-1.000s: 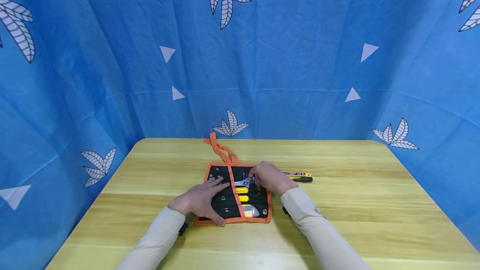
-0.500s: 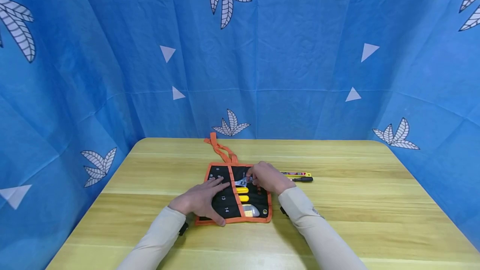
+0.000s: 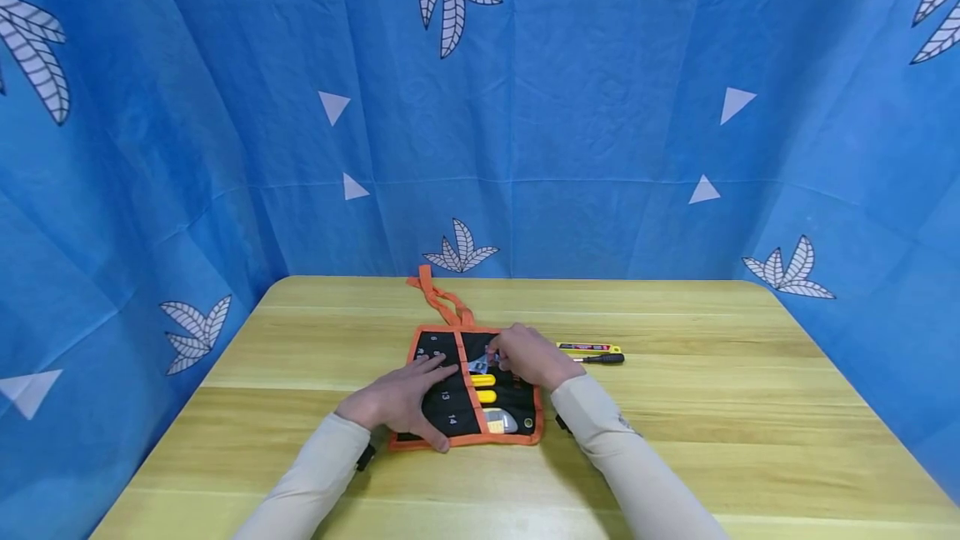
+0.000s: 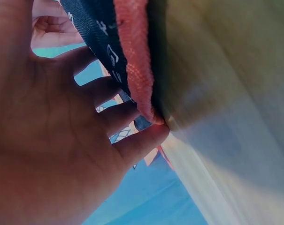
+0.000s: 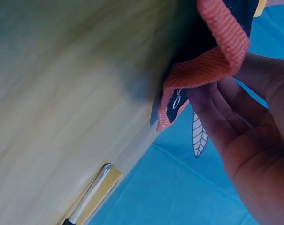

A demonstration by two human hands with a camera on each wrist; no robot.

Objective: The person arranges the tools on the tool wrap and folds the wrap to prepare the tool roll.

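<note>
A black tool roll (image 3: pixel 519 407) with orange edging lies unrolled on the table. My left hand (image 3: pixel 405 398) rests spread on its numbered pocket side; in the left wrist view those fingers (image 4: pixel 142 143) reach along the orange edge. Over the other half, my right hand (image 3: pixel 528 354) pinches the head of a silver adjustable wrench (image 3: pixel 477 366), whose other end is hidden in a pocket. Curled right-hand fingers (image 5: pixel 212 115) show beside the roll's border in the right wrist view, where the wrench is out of sight. Below the wrench, yellow handles (image 3: pixel 486 397) and a grey-and-yellow utility knife (image 3: pixel 501 421) stick out of pockets.
Right of the roll lie a flat yellow tool with a dark label (image 3: pixel 589 348) and a black-handled screwdriver (image 3: pixel 606 359). An orange tie strap (image 3: pixel 442 298) trails toward the back edge of the wooden table (image 3: pixel 720 407). A blue patterned curtain (image 3: pixel 585 123) hangs behind.
My right hand has slid slightly left with the wrench, which sits deeper in its pocket. More of the flat yellow tool shows. The left hand stays put.
</note>
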